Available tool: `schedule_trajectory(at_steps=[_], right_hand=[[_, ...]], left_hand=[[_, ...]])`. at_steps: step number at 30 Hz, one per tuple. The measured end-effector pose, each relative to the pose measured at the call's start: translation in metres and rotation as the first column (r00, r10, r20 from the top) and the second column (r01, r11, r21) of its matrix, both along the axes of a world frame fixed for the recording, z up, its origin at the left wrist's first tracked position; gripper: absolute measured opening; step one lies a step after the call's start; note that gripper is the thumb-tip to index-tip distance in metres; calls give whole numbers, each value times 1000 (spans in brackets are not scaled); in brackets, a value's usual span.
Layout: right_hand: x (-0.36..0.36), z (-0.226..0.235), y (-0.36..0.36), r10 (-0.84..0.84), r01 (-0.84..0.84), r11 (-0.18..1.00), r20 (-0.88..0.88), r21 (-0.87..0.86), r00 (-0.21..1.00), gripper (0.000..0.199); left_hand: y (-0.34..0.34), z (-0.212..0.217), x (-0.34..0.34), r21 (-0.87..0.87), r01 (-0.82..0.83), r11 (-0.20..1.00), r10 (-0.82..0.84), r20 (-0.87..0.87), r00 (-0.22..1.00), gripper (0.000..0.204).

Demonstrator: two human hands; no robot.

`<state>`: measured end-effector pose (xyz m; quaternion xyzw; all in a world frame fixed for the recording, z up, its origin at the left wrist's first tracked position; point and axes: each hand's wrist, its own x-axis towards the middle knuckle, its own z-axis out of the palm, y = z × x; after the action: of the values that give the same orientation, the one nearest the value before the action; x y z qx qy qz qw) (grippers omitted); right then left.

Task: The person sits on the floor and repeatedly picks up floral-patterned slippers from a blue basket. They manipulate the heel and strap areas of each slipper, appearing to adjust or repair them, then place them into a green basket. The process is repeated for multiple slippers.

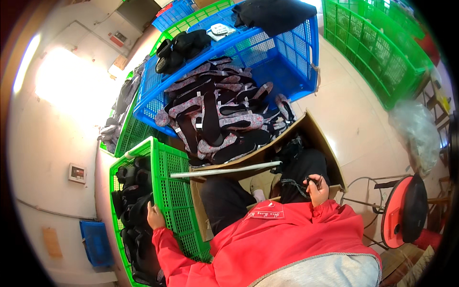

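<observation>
Grip one black shoe (pixel 139 211) squarely in the green crate (pixel 172 191); your left hand (pixel 155 216): hold unclear. Right of the crate, right hand (pixel 317 190) pinches dark item (pixel 311 181).

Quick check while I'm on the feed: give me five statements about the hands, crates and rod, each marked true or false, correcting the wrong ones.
1. The left hand is at a green crate holding black shoes. True.
2. A black cloth lies over an edge of the large blue crate. True.
3. Nothing but shoes lies inside that blue crate. False: patterned and black insoles do.
4. A white rod is left of the right hand. True.
5. The right hand grips that rod. False: they are apart.
</observation>
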<state>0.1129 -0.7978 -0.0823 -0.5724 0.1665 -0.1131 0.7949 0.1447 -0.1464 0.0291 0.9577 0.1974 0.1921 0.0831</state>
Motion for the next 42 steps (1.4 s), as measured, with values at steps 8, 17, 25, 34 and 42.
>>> schedule_trajectory(at_steps=[8, 17, 25, 34, 42], right_hand=[[-22, -14, -13, -16, 16, 1000, 107, 3, 994, 18], [-6, -9, -5, 10, -17, 996, 74, 88, 997, 15], [2, -6, -3, -54, 53, 996, 18, 74, 998, 17], [8, -2, 1, -86, 89, 994, -39, 63, 996, 17], [5, -14, -5, -98, 99, 995, -48, 19, 994, 20]], left_hand=[[-19, 2, 6, 14, -33, 999, 33, -39, 999, 51], [-62, -6, 35, -13, -259, 966, 259, 16, 966, 62], [-166, -53, 161, -261, 165, 951, -184, -49, 982, 51], [-268, -107, 298, -861, -160, -483, -64, -148, 987, 44], [-232, -191, 336, -961, -242, -131, 184, -263, 947, 46]])
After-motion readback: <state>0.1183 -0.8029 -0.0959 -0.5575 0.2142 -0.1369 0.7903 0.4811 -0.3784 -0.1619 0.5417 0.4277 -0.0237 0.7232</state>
